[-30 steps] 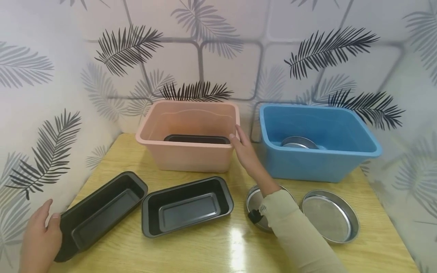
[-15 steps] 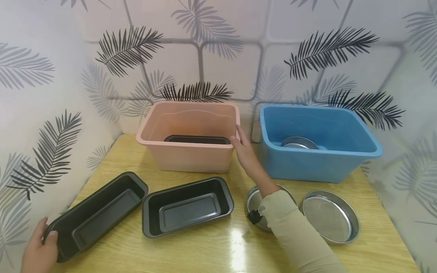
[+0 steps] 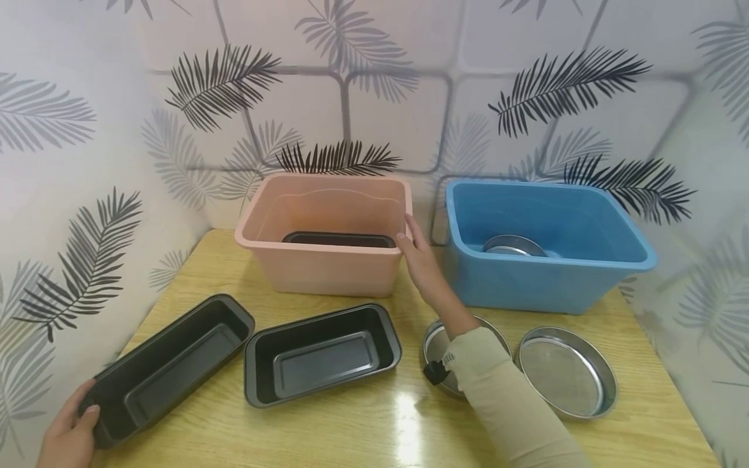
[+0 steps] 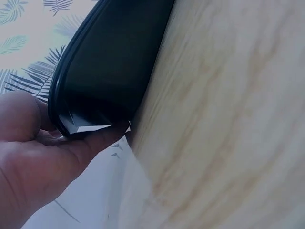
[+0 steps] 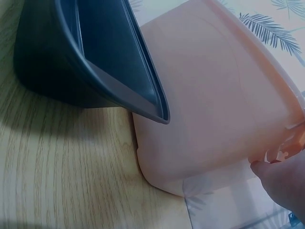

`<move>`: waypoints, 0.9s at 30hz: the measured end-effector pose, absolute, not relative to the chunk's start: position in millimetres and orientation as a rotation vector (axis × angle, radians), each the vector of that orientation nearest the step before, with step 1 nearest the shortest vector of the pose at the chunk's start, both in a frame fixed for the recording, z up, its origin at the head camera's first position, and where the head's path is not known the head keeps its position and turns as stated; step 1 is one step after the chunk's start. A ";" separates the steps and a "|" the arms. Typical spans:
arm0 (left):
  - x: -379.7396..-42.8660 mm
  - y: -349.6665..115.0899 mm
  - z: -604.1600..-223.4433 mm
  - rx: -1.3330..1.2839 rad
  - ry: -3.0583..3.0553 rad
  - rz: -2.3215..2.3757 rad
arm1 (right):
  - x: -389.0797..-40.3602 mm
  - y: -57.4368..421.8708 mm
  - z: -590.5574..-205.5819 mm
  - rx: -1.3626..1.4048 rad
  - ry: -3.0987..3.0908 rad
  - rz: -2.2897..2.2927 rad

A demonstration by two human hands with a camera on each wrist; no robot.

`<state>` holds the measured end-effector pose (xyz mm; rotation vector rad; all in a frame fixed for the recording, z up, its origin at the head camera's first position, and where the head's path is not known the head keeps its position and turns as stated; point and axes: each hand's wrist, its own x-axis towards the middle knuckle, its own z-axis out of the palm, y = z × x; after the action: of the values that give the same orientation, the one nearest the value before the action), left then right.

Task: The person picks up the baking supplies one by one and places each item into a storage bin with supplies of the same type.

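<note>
In the head view, my left hand (image 3: pixel 69 429) grips the near end of a black loaf pan (image 3: pixel 175 364) at the left of the table. The left wrist view has the thumb at the pan's rim (image 4: pixel 56 90) and a finger stretched under its end. My right hand (image 3: pixel 418 257) holds the right side of a pink plastic bin (image 3: pixel 328 270) near its front corner, the thumb against the wall. Inside this bin lies a dark pan (image 3: pixel 339 240), mostly hidden by the front wall. A second black loaf pan (image 3: pixel 322 354) sits in front of the bin.
A blue plastic bin (image 3: pixel 526 279) stands at the back right with a round metal pan (image 3: pixel 513 244) in it. Two round pans lie before it, one (image 3: pixel 564 370) in full view, the other (image 3: pixel 435 341) partly under my right forearm. Patterned walls border the wooden table (image 3: pixel 374 429).
My left hand has come down onto the near end of the left loaf pan and taken hold of it. The right hand stays at the pink bin.
</note>
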<state>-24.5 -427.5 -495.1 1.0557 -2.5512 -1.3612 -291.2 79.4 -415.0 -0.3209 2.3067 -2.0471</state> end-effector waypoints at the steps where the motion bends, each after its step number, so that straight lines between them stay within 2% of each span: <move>1: -25.0 -427.9 -495.9 1.057 -2.524 -1.397 | -291.0 79.6 -414.8 -0.324 2.305 -2.049; 9: -28.7 -426.1 -499.2 1.232 -2.342 -1.620 | -291.0 80.4 -415.3 -0.333 2.305 -2.051; 15: -30.7 -426.5 -495.6 1.247 -2.337 -1.643 | -291.4 79.8 -415.9 -0.322 2.305 -2.057; 22: -32.0 -429.5 -488.9 1.084 -2.161 -1.879 | -293.6 78.7 -417.7 -0.327 2.292 -2.081; 27: -29.4 -430.6 -479.4 0.731 -2.051 -2.022 | -293.4 79.6 -417.6 -0.327 2.298 -2.079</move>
<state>-29.4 -430.6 -479.4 0.7307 -2.0513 -2.0221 -293.4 79.6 -417.6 -0.3272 2.2981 -2.0786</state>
